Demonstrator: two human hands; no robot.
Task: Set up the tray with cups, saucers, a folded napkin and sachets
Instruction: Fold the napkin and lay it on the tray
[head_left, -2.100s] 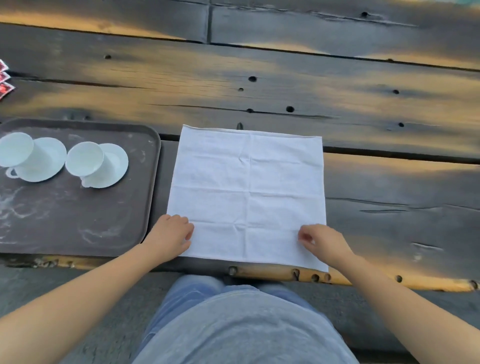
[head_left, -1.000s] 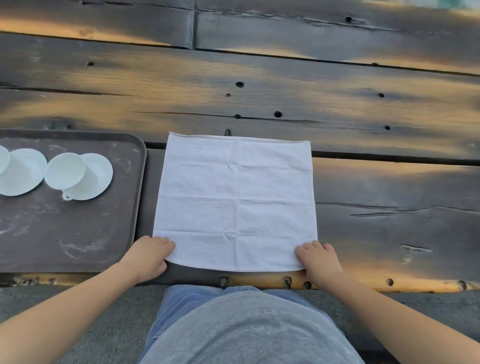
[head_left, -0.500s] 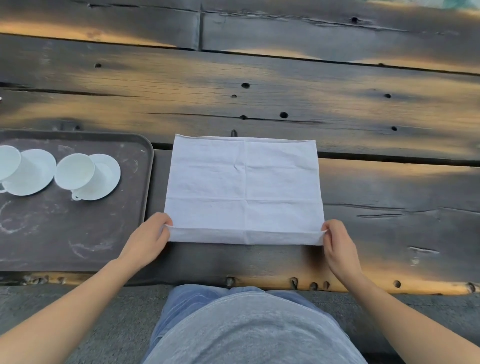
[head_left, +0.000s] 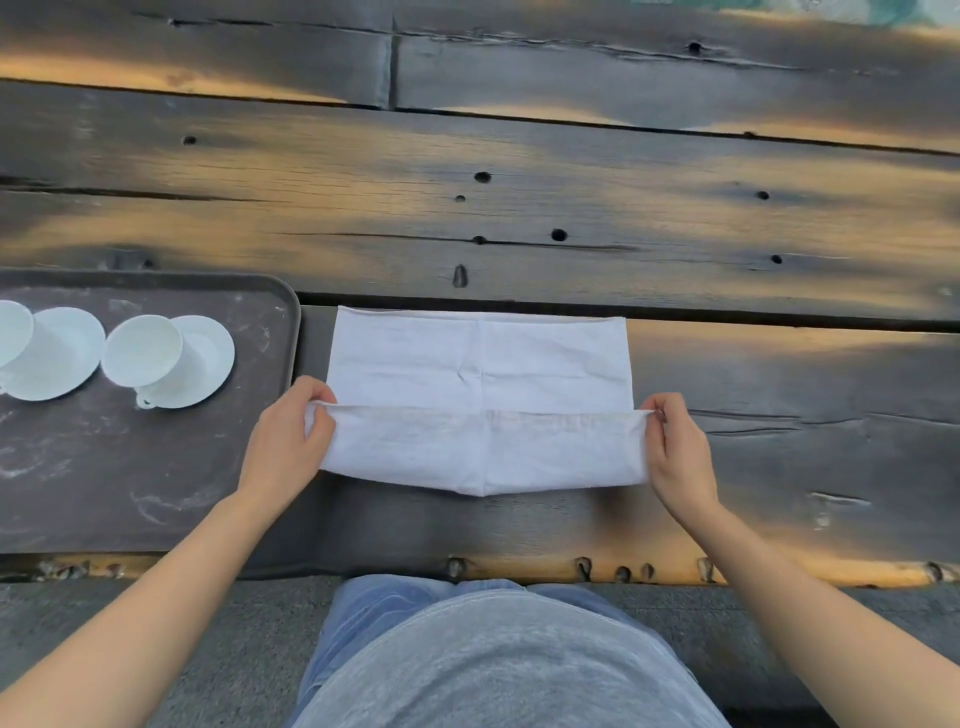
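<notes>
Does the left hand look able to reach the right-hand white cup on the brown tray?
Likely yes once it lets go: the left hand pinches a corner of the white cloth napkin, but the white cup sits close by on the brown tray, nothing between.

Two cups (head_left: 141, 351) and two saucers (head_left: 208, 364) at nine o'clock; one tray (head_left: 156, 493) beneath them. One napkin (head_left: 478, 364) at centre; two hands, left hand (head_left: 283, 447) and right hand (head_left: 678, 452).

Napkin (head_left: 478, 364): white, on dark plank surface (head_left: 571, 208), near half lifted and doubled over.
Left hand (head_left: 283, 447): pinching left corner.
Right hand (head_left: 675, 447): pinching right corner.
Tray (head_left: 156, 493): left of napkin, carrying two cups on saucers.
</notes>
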